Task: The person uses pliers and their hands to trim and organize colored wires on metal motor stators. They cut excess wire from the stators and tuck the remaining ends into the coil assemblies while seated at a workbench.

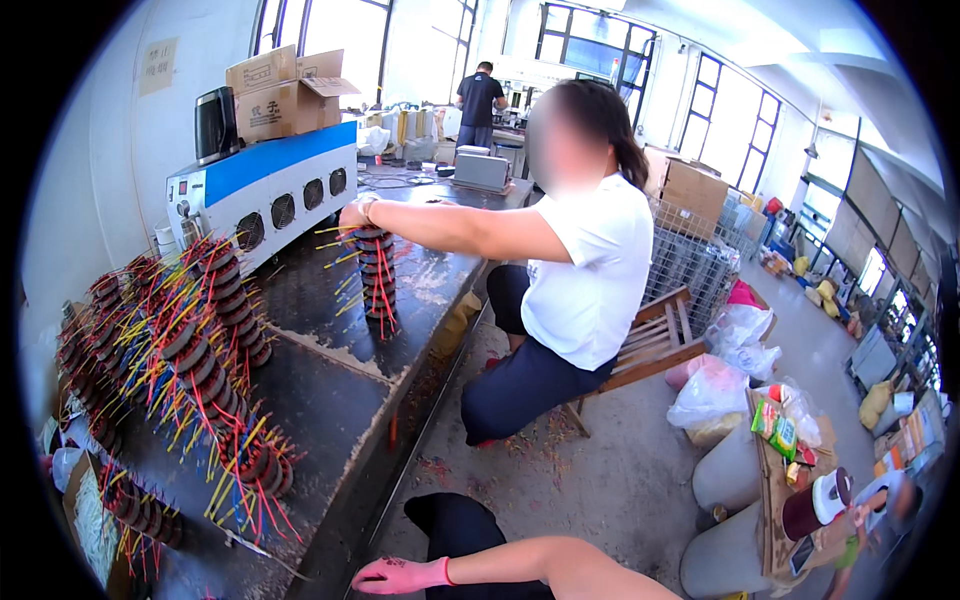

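Note:
My right hand (402, 576), in a pink glove, lies low in the view over my dark-trousered leg. Its fingers point left and look stretched out, holding nothing I can see. My left hand is out of view. Nearest to the right hand is the front edge of the dark workbench (315, 385). On its left side stand several stacks of dark ring-shaped wire coils (205, 375), bristling with red, yellow and blue leads. Farther along the bench, a seated co-worker in a white T-shirt (590, 280) has a hand on top of another coil stack (377, 275).
A white-and-blue machine with fans (290, 190) carries a cardboard box (285, 105) and a black kettle (215, 125). Behind the co-worker are a wooden chair (650, 345) and plastic bags (710, 390). Snacks and a dark red cup (815, 505) rest at right. Another person (481, 105) stands far back.

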Tool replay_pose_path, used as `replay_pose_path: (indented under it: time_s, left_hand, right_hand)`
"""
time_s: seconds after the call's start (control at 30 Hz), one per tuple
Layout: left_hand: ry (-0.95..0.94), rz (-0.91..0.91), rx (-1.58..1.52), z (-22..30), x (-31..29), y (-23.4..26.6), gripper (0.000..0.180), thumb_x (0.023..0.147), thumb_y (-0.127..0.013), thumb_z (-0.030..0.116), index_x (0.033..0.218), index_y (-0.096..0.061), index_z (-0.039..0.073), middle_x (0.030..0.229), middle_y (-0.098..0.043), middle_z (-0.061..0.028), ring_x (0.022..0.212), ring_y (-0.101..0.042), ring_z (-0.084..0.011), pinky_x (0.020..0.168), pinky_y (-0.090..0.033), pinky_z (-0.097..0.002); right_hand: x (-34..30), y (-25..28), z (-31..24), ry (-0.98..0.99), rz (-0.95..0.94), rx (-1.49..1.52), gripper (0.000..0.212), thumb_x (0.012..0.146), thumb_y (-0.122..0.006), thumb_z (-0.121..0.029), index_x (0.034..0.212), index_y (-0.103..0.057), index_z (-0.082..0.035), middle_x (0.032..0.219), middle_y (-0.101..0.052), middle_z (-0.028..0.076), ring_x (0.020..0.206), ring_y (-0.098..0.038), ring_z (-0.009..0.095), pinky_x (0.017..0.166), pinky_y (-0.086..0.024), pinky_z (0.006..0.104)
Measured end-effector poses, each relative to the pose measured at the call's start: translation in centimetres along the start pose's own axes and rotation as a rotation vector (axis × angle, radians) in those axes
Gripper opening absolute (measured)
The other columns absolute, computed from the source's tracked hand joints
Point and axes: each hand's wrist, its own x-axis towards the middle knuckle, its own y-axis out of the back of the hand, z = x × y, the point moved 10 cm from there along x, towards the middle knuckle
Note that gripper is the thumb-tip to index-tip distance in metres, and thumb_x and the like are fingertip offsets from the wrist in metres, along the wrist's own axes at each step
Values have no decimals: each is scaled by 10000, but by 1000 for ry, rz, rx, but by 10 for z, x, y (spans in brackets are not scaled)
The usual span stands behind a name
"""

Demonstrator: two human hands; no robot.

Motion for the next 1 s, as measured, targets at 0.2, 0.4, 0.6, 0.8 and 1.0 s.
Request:
replay_pose_path:
  time_s: [0.2, 0.4, 0.6, 0.8, 1.0]
  left_hand:
    - [-208, 127, -48, 69, -12, 12, 316, 972, -631, 306, 1148, -649, 45, 881, -661, -36, 756, -570, -108, 676, -463, -276]
    - [-301, 154, -112, 79, 17, 43, 227, 952, -685, 263, 1056, -674, 62, 769, -619, -22, 656, -539, -113, 584, -448, -269]
    - [-682, 341, 646, 84, 40, 0, 300, 943, -672, 290, 1061, -662, 14, 917, -669, -175, 845, -622, -281, 770, -505, -373]
    - [-273, 251, -359, 51, -8, -70, 249, 964, -654, 265, 1059, -665, 35, 880, -664, -59, 780, -604, -164, 674, -495, -296]
    - [-155, 175, -897, 54, -45, -90, 413, 1020, -517, 443, 1180, -623, 77, 979, -683, -37, 805, -614, -117, 648, -468, -262]
  right_hand:
    - [-14, 29, 11, -43, 58, 34, 341, 992, -580, -303, 1185, -661, -34, 1027, -715, 49, 969, -641, 130, 864, -501, 309]
    - [39, 33, 30, -201, -186, -175, 505, 963, -545, -476, 1154, -674, -27, 984, -709, 91, 934, -655, 201, 861, -491, 343]
    - [45, -18, 100, -241, -163, -275, 610, 921, -537, -579, 1174, -684, -45, 1012, -720, 171, 1022, -674, 324, 915, -488, 405]
    - [-25, -121, 111, -380, -27, 251, 541, 966, -576, -500, 1297, -633, -76, 1230, -686, 107, 1184, -608, 213, 1043, -434, 351]
    - [-92, -178, 130, -385, 252, 957, 382, 1027, -566, -299, 1304, -625, -43, 1221, -667, 28, 1145, -595, 133, 1013, -452, 313]
